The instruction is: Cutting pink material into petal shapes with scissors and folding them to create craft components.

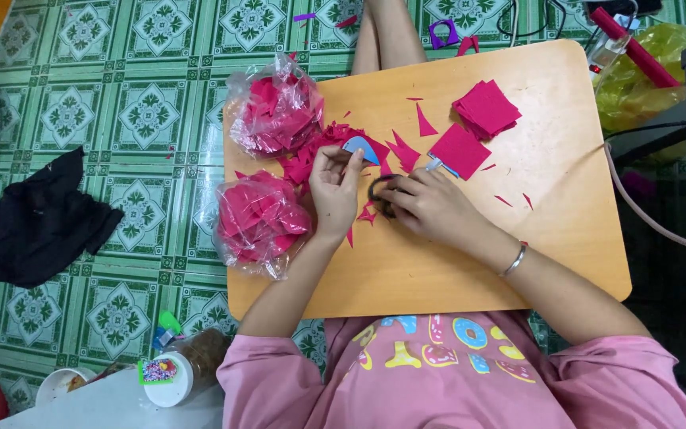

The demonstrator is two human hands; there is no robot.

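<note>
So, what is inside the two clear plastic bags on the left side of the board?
Both clear bags, the upper bag and the lower bag, hold crumpled-looking pink pieces, apparently the same material as the pink squares on the wooden board. What lies deeper inside cannot be seen.

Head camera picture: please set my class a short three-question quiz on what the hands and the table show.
1. True or false: the left hand holds a blue-backed cut piece.
2. Which tool is the right hand on? A) black-handled scissors B) glue stick C) ruler
3. How many clear bags of pink pieces lie on the wooden table, and on which side of the left hand?

Key
1. True.
2. A.
3. Two: the upper bag and the lower bag, both at the table's left edge, outside the left hand.
</note>
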